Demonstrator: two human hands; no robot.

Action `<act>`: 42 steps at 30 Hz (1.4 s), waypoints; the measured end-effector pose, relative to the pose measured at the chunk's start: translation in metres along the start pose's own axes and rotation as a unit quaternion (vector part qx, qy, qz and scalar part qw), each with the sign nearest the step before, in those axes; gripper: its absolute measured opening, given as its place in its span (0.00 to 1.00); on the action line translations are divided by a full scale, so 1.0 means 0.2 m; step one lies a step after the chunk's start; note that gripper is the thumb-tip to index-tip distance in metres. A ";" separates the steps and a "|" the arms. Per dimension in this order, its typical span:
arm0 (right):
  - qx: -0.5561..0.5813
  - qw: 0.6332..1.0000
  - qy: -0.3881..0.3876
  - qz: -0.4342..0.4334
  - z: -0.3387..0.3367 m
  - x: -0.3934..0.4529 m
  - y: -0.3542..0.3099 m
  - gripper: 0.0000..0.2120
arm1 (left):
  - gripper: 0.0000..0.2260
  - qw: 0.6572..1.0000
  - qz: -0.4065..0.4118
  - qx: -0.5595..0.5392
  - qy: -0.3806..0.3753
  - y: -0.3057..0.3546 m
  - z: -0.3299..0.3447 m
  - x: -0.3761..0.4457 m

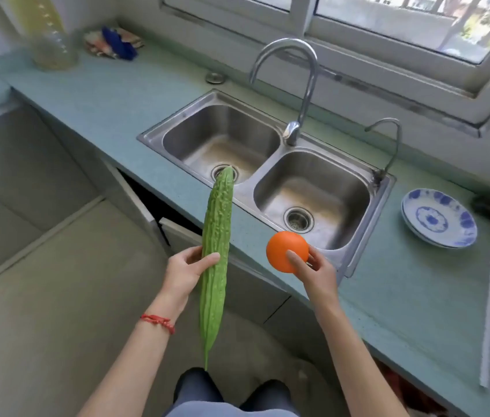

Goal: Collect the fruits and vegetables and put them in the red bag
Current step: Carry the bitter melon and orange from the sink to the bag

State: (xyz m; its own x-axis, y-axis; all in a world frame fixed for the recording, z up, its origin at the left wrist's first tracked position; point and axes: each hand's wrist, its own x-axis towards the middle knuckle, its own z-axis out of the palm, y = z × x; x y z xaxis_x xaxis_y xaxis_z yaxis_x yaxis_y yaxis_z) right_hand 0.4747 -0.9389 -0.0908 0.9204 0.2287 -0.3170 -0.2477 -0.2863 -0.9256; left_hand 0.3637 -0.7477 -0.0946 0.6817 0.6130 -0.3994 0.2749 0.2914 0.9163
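one bitter gourd (216,260) and one orange (286,250) are in view. the sink (367,212) has two basins and two taps. two patterned plates (439,218) sit stacked.

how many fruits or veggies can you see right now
2. A long bitter gourd held in the left hand, over the counter's edge, and an orange held in the right hand, by the sink. Others may lie outside the view.

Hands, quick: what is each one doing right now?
Left hand: gripping the bitter gourd near its middle.
Right hand: holding the orange in its fingertips, above the counter edge.
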 end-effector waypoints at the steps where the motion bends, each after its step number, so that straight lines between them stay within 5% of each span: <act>1: 0.000 1.000 -0.023 -0.004 0.08 0.00 -0.02 0.27 | 0.10 1.000 0.002 -0.013 0.020 0.00 -0.08 0.00; 18: -0.100 0.933 -0.340 -0.068 1.28 -0.32 -0.19 0.26 | 0.06 0.935 0.025 -0.156 0.318 -0.17 -1.24 -0.37; 24: -0.147 0.872 -0.460 -0.084 1.63 -0.50 -0.19 0.17 | 0.05 0.875 0.015 -0.212 0.435 -0.27 -1.45 -0.61; 35: -0.230 0.733 -0.631 -0.106 2.09 -0.71 -0.19 0.33 | 0.03 0.734 -0.002 -0.285 0.616 -0.34 -1.55 -0.90; 42: -0.246 0.676 -0.686 -0.113 2.31 -0.74 -0.19 0.29 | 0.02 0.671 -0.008 -0.304 0.676 -0.37 -1.56 -0.93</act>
State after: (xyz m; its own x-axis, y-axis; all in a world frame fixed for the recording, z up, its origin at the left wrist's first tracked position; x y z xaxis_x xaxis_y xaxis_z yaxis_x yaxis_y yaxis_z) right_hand 0.2084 -0.5330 -0.1050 -0.3114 0.8688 -0.3850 0.2934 -0.2974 -0.9085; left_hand 0.0057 -0.6537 -0.0968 -0.6701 0.5918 -0.4481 -0.3327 0.3002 0.8940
